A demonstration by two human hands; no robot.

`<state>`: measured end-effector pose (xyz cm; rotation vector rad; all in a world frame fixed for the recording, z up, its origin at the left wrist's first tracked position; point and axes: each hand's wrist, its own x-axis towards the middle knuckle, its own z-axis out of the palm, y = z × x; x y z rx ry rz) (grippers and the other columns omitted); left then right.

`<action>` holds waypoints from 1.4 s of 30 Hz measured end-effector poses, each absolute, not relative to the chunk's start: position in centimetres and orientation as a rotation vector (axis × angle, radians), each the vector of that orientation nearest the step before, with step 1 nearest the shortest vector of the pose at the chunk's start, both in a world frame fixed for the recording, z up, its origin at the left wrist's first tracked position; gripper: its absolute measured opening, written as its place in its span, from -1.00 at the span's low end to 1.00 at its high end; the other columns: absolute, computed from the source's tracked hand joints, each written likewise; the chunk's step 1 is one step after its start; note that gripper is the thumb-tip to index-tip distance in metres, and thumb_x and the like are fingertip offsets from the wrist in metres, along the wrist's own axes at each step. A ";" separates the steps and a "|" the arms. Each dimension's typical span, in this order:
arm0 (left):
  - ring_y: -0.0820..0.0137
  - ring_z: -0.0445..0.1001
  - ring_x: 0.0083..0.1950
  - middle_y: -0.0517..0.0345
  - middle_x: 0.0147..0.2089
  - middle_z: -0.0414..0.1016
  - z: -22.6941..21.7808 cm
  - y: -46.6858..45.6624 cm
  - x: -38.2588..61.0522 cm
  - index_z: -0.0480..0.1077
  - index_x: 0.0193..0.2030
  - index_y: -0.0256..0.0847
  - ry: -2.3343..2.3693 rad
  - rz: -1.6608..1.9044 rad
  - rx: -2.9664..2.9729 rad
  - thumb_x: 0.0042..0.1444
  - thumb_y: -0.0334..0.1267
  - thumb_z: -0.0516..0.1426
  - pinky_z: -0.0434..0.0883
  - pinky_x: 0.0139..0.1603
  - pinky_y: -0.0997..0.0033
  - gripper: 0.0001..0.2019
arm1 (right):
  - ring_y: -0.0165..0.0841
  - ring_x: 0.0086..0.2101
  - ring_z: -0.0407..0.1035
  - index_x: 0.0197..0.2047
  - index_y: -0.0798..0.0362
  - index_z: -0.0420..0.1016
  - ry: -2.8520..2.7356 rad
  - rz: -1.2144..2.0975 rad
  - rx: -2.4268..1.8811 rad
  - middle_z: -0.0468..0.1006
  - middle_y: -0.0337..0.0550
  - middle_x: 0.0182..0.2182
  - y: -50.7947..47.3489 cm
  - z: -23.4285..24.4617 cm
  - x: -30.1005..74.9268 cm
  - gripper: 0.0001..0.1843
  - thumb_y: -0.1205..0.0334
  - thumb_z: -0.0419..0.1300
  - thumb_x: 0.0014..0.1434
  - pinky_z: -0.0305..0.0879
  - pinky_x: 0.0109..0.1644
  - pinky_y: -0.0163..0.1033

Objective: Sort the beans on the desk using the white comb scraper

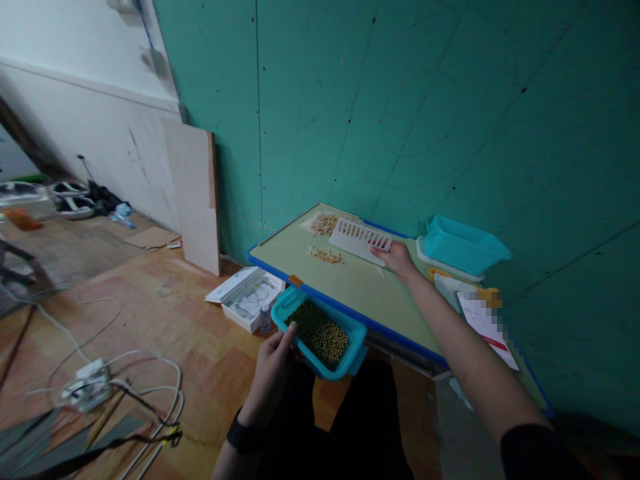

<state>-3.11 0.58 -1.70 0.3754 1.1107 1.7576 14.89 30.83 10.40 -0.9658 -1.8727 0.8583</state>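
Observation:
My left hand [273, 373] grips the near edge of a teal tray [350, 365] full of green and yellow beans, held just below the front edge of the table [360, 287]. My right hand [397, 259] reaches across the table and holds the end of a white slotted tray [359, 238] lying on the tabletop. Loose yellow beans [326, 255] lie in a short row in front of that slotted tray, and a larger heap of beans [324, 223] sits behind it near the far left corner.
A teal bin [463, 245] stands on a white lid at the back right of the table, with papers [485, 323] nearer me. On the floor lie an open white box [247, 297], a power strip with cables [90, 387] and a board leaning on the wall [193, 193].

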 end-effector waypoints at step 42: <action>0.49 0.34 -0.55 0.25 -0.58 0.37 -1.5 0.5 -3.1 0.44 -0.50 -0.26 1.142 1.754 0.384 -0.05 0.12 0.37 0.32 -0.51 0.50 -0.56 | -0.10 -0.18 0.56 -0.28 0.06 0.63 -1.799 1.336 -0.870 0.69 -0.06 -0.28 27.3 10.8 13.6 -0.44 -0.07 0.54 -0.34 0.49 -0.05 0.03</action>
